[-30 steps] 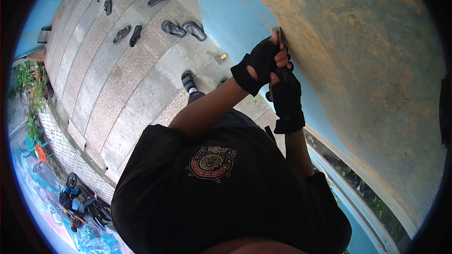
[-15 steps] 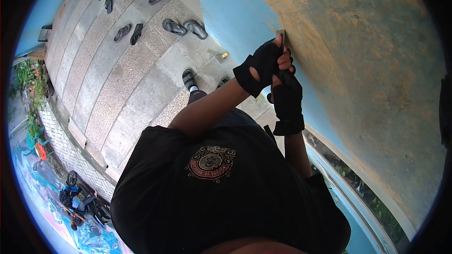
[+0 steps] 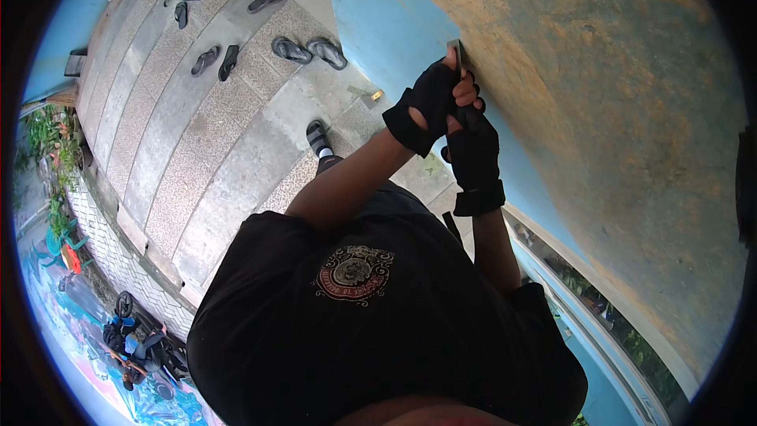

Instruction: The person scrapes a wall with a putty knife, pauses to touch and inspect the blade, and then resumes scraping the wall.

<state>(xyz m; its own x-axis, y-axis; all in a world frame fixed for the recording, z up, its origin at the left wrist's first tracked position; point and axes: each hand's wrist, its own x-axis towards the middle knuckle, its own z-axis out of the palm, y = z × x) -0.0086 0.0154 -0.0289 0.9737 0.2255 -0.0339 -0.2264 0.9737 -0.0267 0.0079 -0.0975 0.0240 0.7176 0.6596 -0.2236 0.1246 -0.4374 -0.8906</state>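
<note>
Blue paint, patchy concrete wall. Scraper blade's flat on it, 12 o'clock of my fists. Left hand clamped up by the blade for pressure, right hand wrapped round the handle at 5 o'clock, prob for steering. Both in fingerless gloves.

Soft, even daylight lies bright and flat across the peeling wall, shadows faint and focus sharp. Left of the wall the fisheye lens bends the steps, and a black rim swallows every corner
</note>
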